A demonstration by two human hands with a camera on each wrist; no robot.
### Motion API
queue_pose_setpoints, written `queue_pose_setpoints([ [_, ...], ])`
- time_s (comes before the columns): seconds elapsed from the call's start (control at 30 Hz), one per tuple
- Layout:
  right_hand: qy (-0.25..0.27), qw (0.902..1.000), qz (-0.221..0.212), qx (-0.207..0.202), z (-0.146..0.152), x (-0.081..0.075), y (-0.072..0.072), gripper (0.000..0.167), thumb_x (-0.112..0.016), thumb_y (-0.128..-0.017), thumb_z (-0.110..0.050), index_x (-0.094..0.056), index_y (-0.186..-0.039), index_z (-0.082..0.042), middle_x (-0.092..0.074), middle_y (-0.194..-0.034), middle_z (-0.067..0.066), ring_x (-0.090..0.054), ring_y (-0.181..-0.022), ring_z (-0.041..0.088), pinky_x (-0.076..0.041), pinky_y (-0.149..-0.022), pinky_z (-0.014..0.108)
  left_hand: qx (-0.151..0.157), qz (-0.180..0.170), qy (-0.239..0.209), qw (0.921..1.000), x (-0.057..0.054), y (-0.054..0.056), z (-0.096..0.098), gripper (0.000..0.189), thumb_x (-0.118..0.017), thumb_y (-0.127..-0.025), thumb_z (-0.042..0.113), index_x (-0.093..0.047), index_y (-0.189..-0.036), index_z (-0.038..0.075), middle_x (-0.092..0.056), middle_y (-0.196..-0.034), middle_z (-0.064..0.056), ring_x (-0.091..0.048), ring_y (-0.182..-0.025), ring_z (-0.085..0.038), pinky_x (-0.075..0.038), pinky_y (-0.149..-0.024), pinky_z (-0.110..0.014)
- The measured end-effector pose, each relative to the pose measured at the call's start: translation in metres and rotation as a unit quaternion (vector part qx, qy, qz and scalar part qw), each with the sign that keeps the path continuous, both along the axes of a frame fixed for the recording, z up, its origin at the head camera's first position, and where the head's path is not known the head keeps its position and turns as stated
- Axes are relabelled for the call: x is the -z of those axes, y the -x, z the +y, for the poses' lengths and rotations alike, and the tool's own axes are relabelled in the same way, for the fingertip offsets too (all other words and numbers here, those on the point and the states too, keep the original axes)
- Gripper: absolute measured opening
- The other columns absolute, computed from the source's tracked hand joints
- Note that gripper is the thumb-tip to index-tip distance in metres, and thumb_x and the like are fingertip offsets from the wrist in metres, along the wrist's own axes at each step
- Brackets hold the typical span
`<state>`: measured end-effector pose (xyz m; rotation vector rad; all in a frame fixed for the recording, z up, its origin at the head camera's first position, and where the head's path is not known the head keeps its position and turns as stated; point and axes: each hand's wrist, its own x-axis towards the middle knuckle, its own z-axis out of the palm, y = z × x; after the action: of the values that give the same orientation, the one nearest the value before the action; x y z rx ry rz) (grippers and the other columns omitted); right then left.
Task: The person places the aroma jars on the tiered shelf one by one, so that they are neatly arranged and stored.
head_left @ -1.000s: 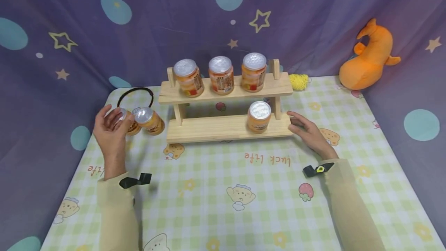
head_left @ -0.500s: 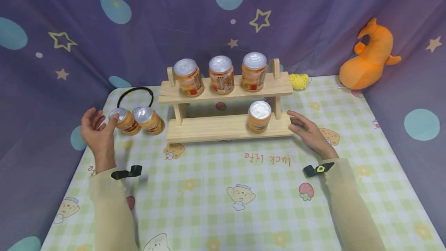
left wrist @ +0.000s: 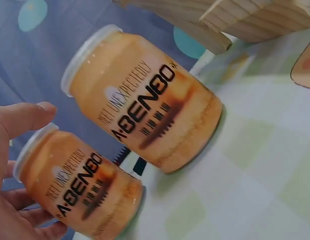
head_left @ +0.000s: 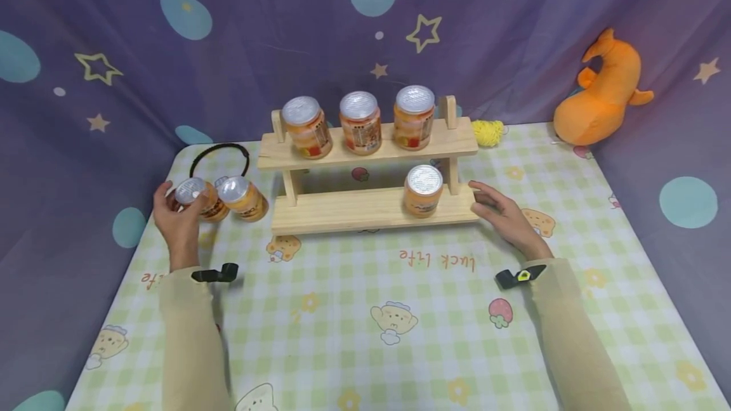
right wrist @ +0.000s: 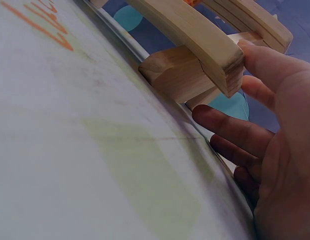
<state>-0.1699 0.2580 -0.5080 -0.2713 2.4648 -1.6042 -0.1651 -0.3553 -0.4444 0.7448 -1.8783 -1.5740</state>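
Two orange cans with silvery lids stand side by side left of the shelf. My left hand is at the left can, its thumb over the lid and the other fingers along the far side. The thumb shows a gap from the lid. Beside it stands the right can, apart from the hand. My right hand touches the right end of the wooden shelf's lower board with its fingertips; the lower fingers hang loosely below.
Several like cans stand on the upper board, and one can on the lower board's right part. A dark cord loop lies behind the left cans. Yellow yarn and an orange plush toy are at the back right.
The left hand drew back to the left from the left can, then came back to it, thumb over the lid. The right hand and the cans have stayed put.
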Motion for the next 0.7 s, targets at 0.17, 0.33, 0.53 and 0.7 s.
queue_pose_setpoints([
  [0.17, 0.005, 1.0, 0.002, -0.002, -0.001, 0.0, 0.0, 0.057, -0.056, -0.103, -0.03, -0.037, -0.156, -0.023, -0.054, -0.147, 0.017, -0.05, -0.117, -0.01, -0.04, -0.099, 0.014, -0.002, 0.007, 0.008, 0.9999, 0.007, 0.004, -0.001, 0.071, -0.08, -0.075, 0.002, -0.053, -0.14, 0.015, -0.056, -0.109, 0.01, -0.054, -0.103, -0.003, -0.044, -0.089, -0.016],
  [0.33, 0.0, 1.0, -0.002, -0.001, -0.001, 0.0, 0.0, 0.057, -0.056, -0.103, -0.032, -0.037, -0.156, -0.024, -0.053, -0.148, 0.016, -0.049, -0.118, -0.009, -0.041, -0.1, 0.017, -0.007, 0.03, 0.007, 0.9995, 0.012, 0.005, -0.001, 0.069, -0.082, -0.073, 0.002, -0.056, -0.136, 0.012, -0.057, -0.108, 0.01, -0.056, -0.102, -0.004, -0.044, -0.086, -0.015],
  [0.53, -0.007, 1.0, -0.002, 0.002, -0.001, -0.001, 0.0, 0.057, -0.056, -0.103, -0.033, -0.037, -0.156, -0.025, -0.053, -0.149, 0.015, -0.049, -0.119, -0.008, -0.041, -0.101, 0.018, -0.012, 0.05, -0.01, 0.9986, 0.015, 0.007, 0.002, 0.064, -0.08, -0.073, -0.002, -0.06, -0.132, 0.01, -0.059, -0.116, 0.005, -0.057, -0.107, -0.006, -0.046, -0.087, -0.016],
  [0.7, -0.006, 1.0, -0.002, 0.001, 0.0, 0.0, 0.0, 0.057, -0.056, -0.103, -0.032, -0.036, -0.156, -0.024, -0.052, -0.15, 0.015, -0.049, -0.122, -0.005, -0.041, -0.101, 0.018, -0.022, 0.047, 0.006, 0.9986, 0.015, 0.008, 0.002, 0.065, -0.083, -0.071, 0.0, -0.061, -0.133, 0.007, -0.061, -0.114, 0.005, -0.058, -0.105, -0.006, -0.046, -0.089, -0.017],
])
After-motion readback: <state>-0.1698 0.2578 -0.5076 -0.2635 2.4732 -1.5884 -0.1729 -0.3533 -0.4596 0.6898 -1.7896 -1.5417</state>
